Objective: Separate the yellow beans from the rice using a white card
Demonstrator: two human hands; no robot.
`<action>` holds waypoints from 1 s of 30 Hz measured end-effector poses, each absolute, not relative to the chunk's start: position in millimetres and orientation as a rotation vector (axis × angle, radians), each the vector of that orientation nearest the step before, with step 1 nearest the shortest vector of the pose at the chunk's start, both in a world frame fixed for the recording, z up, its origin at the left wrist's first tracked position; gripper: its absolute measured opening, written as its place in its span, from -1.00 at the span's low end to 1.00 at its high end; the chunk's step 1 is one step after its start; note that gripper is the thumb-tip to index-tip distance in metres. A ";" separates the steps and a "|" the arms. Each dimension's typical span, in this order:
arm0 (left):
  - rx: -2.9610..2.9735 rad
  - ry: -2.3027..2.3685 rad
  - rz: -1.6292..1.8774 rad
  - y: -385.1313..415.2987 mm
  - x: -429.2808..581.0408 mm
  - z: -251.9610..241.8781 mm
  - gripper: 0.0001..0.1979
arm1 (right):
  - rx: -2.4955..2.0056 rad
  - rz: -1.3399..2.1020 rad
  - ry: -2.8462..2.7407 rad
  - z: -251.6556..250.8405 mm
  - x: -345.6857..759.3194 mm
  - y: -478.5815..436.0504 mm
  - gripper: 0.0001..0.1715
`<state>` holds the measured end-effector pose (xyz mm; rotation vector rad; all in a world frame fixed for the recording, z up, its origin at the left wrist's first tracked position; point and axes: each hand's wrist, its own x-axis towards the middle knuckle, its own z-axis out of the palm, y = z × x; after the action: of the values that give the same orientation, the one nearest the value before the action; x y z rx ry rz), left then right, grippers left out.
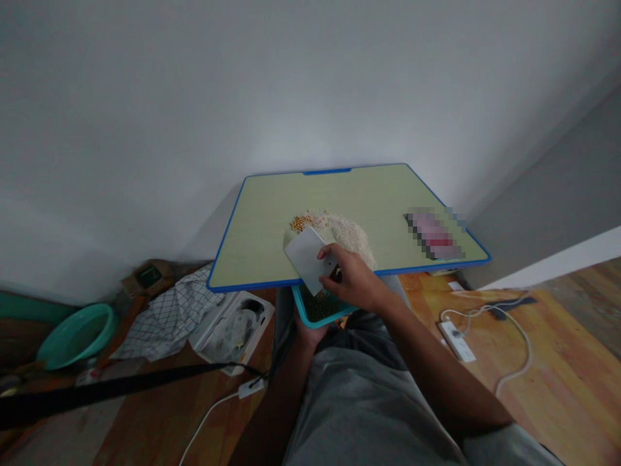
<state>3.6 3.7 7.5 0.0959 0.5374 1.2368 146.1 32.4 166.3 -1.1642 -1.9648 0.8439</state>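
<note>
A small table with a pale green top and blue rim stands against the wall. On it lies a heap of white rice with yellow grains at its left end. My right hand grips a white flat card at the table's front edge, next to the heap. Just below that edge is a teal tray with dark green grains in it. My left hand holds it from underneath and is mostly hidden by it.
A blurred pink object lies on the table's right side. On the wooden floor are a white power strip with cable to the right, a checked cloth, a white package and a teal basin to the left.
</note>
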 end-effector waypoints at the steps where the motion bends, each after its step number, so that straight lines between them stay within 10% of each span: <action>1: 0.081 0.558 1.230 3.4 3.6 8.8 -0.40 | -1.180 0.848 -1.955 165.8 148.0 32.6 -0.53; 30: -0.019 0.650 1.246 1.0 6.4 35.3 -0.37 | -1.100 0.864 -1.629 155.4 223.4 53.2 -0.65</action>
<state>6.4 1.0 35.3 -0.0187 0.6501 1.2456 223.4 53.2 155.4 -1.1001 -1.6295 0.8643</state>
